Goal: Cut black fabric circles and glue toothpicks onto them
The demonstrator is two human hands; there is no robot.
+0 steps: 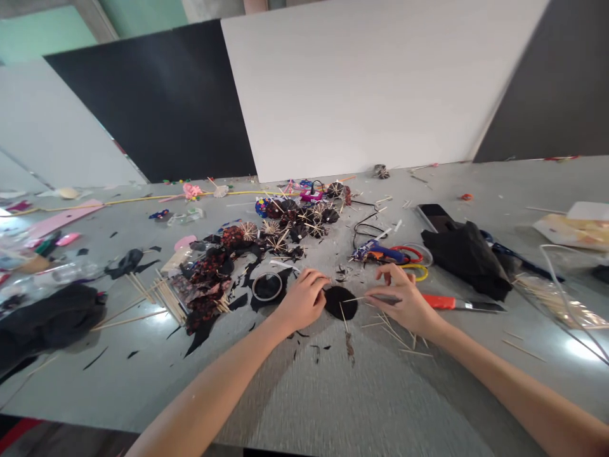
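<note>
A round black fabric piece [337,309] lies flat on the grey table between my hands. My left hand [304,298] has its fingers curled together at the disc's left edge, gripping that edge. Between thumb and fingertips my right hand [402,297] pinches a thin wooden stick [356,299], whose far end lies over the disc. A second stick [344,315] runs from the disc's middle down toward me, with a dark brownish scrap [351,348] near its lower end. Several loose sticks [391,328] are scattered below my right hand.
Left of my hands are a roll of tape [267,287] and patterned fabric [202,285]. Behind lie several stick-and-fabric pieces [285,219]. To the right are a blue glue gun [380,251], an orange-handled knife [459,304], black cloth [469,254] and a phone [435,217].
</note>
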